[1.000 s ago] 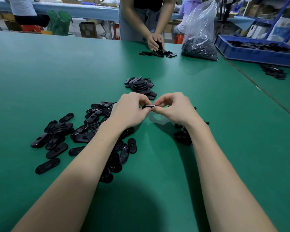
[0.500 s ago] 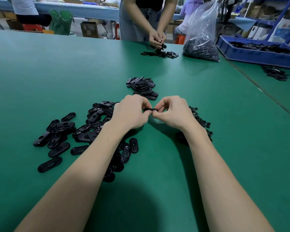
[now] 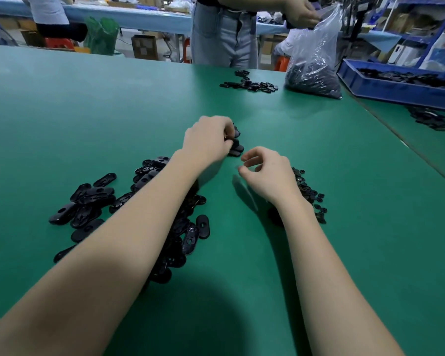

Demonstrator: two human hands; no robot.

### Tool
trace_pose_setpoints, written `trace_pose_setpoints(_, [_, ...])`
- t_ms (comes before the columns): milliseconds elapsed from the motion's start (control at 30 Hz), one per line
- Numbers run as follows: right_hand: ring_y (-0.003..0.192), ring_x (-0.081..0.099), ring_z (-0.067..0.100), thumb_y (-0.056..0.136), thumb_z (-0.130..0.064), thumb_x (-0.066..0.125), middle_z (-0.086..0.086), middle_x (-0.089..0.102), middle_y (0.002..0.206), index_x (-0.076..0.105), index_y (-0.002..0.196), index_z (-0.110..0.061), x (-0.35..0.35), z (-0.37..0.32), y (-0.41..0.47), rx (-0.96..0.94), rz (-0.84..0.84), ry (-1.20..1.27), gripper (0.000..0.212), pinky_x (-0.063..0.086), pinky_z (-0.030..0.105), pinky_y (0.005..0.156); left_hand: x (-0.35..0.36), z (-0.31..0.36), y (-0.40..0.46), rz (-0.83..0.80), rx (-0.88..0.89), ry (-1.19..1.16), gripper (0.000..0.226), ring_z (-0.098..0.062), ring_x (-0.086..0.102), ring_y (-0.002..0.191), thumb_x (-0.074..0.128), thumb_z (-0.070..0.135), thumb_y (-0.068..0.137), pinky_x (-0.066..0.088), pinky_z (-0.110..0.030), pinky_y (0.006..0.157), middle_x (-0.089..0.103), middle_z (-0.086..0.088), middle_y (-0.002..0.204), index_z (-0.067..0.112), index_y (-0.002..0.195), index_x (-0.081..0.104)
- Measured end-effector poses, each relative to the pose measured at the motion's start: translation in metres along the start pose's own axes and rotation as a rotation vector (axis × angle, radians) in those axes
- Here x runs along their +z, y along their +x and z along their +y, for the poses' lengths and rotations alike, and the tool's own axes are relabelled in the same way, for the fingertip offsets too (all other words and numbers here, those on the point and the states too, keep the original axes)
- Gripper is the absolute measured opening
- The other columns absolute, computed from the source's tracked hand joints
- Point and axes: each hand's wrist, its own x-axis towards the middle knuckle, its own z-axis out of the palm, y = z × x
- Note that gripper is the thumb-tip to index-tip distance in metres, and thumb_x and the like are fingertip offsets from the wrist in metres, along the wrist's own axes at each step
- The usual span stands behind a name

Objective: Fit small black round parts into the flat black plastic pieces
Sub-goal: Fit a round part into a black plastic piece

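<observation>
Blue tray (image 3: 385, 92) and plastic bag (image 3: 316, 55) hold black parts.

A broad table with a green mat top (image 3: 88, 119) carries a loose heap of flat black oval plastic pieces (image 3: 93, 201) at the near left, a scatter of small black round parts (image 3: 310, 194) at the right, and a small stack of pieces (image 3: 235, 145) mid-table. Farther off lie another scatter (image 3: 249, 84), a clear plastic bag of dark parts (image 3: 314, 68) and a blue plastic tray (image 3: 396, 92), possibly on an adjoining table.

Even overhead light (wide-angle bowing, slight blur)
</observation>
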Motion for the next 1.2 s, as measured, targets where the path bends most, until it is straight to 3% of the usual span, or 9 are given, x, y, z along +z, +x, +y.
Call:
trace_pose_setpoints(167, [0.090,0.064,0.015,0.086,-0.032,0.069,-0.012,0.072,0.092,0.067,0.088,-0.030,0.007,-0.003,0.000,-0.038,-0.053,-0.045,0.004,0.054,0.034,0.090,0.008,0.003,0.032,-0.024,-0.067,-0.029,0.016,-0.029,0.062,0.107,0.060,0.017,0.087,0.046,-0.032,0.085,0.069,-0.004,0.113,0.028,0.095,0.069])
trace_pose_setpoints(433, [0.102,0.064,0.018,0.086,-0.029,0.067,-0.010,0.074,0.100,0.072,0.091,-0.029,0.014,-0.017,-0.007,-0.142,-0.143,-0.118,0.007,0.052,0.033,0.092,0.013,-0.013,0.029,0.018,-0.035,0.055,0.024,-0.030,0.057,0.112,0.062,0.022,0.088,0.043,-0.035,0.085,0.059,-0.007,0.120,0.023,0.112,0.066])
trace_pose_setpoints(633, [0.088,0.057,0.012,0.085,-0.033,0.070,-0.012,0.073,0.095,0.076,0.091,-0.031,0.018,-0.032,-0.011,-0.285,-0.232,-0.106,0.008,0.052,0.034,0.087,-0.005,-0.032,-0.024,-0.009,0.082,-0.018,0.013,-0.020,0.058,0.096,0.066,0.025,0.087,0.047,-0.032,0.082,0.064,0.002,0.104,0.025,0.100,0.068])
trace_pose_setpoints(833, [0.098,0.055,0.018,0.086,-0.043,0.075,-0.008,0.065,0.095,0.076,0.098,-0.035,0.035,-0.046,-0.019,-0.379,-0.281,-0.163,0.015,0.047,0.032,0.080,-0.020,-0.053,-0.052,0.011,0.069,0.066,0.011,-0.021,0.058,0.098,0.065,0.027,0.090,0.043,-0.033,0.076,0.050,0.010,0.091,0.027,0.100,0.067])
trace_pose_setpoints(1000, [0.105,0.058,0.017,0.082,-0.045,0.076,-0.011,0.071,0.099,0.074,0.094,-0.033,0.032,-0.046,-0.017,-0.362,-0.269,-0.200,0.017,0.048,0.031,0.085,-0.023,-0.053,-0.054,0.029,0.088,0.054,0.010,-0.019,0.058,0.097,0.065,0.030,0.089,0.044,-0.033,0.076,0.053,0.012,0.092,0.028,0.099,0.067])
trace_pose_setpoints(1200, [0.087,0.065,0.011,0.079,-0.037,0.077,-0.014,0.072,0.088,0.071,0.088,-0.029,-0.006,-0.016,-0.004,-0.181,-0.172,-0.164,0.014,0.054,0.032,0.084,-0.016,-0.037,-0.055,-0.049,0.144,-0.012,0.011,-0.015,0.054,0.089,0.058,0.027,0.093,0.051,-0.038,0.085,0.057,0.013,0.094,0.030,0.101,0.065])
